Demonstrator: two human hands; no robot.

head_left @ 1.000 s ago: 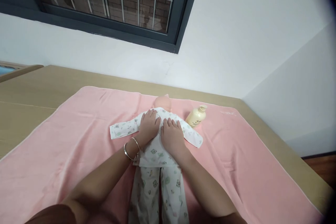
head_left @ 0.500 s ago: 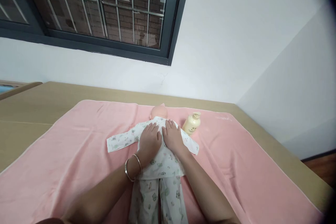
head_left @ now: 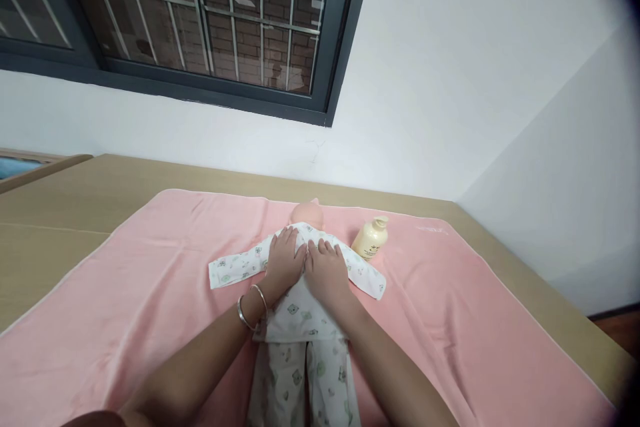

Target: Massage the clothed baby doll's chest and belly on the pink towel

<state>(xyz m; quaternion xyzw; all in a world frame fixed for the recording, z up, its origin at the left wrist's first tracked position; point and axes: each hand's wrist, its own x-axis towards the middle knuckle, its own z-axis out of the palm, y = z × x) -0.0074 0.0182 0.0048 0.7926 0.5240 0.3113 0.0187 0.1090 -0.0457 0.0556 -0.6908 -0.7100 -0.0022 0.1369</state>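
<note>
A baby doll [head_left: 307, 215] lies stretched out with its head toward the wall and its face not visible. It wears a white printed top [head_left: 300, 317] and matching trousers [head_left: 325, 380], with both sleeves spread sideways. My left hand [head_left: 285, 259] rests flat on the left part of the doll's upper back or chest; which side is up I cannot tell. Beside it, my right hand [head_left: 327, 271] lies flat on the right part, fingers extended. Two silver bangles [head_left: 249, 310] circle my left wrist. Close to the doll's right-hand sleeve stands a cream pump bottle [head_left: 371, 238].
Under the doll spreads a pink blanket [head_left: 165, 267] with folds, on a wooden surface [head_left: 135, 177]. A white wall [head_left: 415, 80] rises behind and to the right. Above is a dark-framed barred window [head_left: 220, 20]. A wooden rail [head_left: 50, 170] borders the far left.
My right hand has slid slightly down the doll's top toward me, while my left hand has shifted slightly upward. The whole view has moved a little; the doll and bottle appear in place.
</note>
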